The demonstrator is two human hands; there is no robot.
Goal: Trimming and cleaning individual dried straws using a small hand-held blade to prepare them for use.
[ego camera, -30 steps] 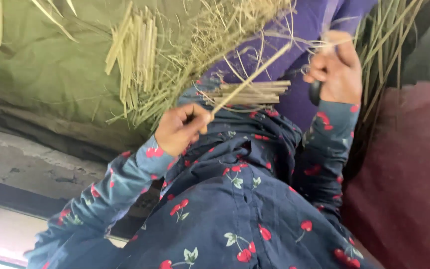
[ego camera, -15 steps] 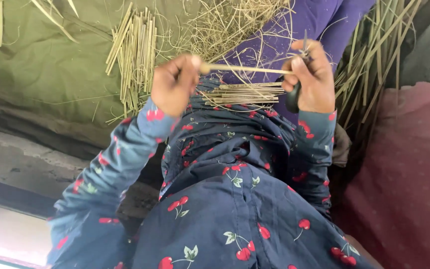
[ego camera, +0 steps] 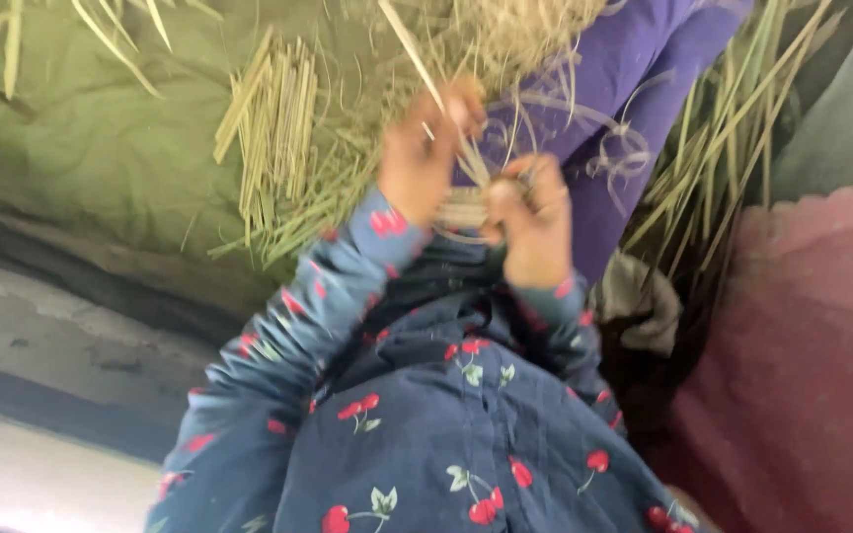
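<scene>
My left hand grips a pale straw stalk that sticks up and to the left. My right hand is closed on a small bundle of cut stalks held between both hands over my lap. Both arms wear dark blue sleeves with red cherries. A purple cloth covers my legs under the hands. The frame is blurred by motion, so the fingers' exact grip is unclear.
A green sheet lies to the left with a neat bundle of cut stalks and loose straw on it. Long green stalks lie at the right beside a dark red cloth. A concrete ledge runs at lower left.
The hands have come close together over the small bundle. The stalk that lay across between them now points up and left in the left hand.
</scene>
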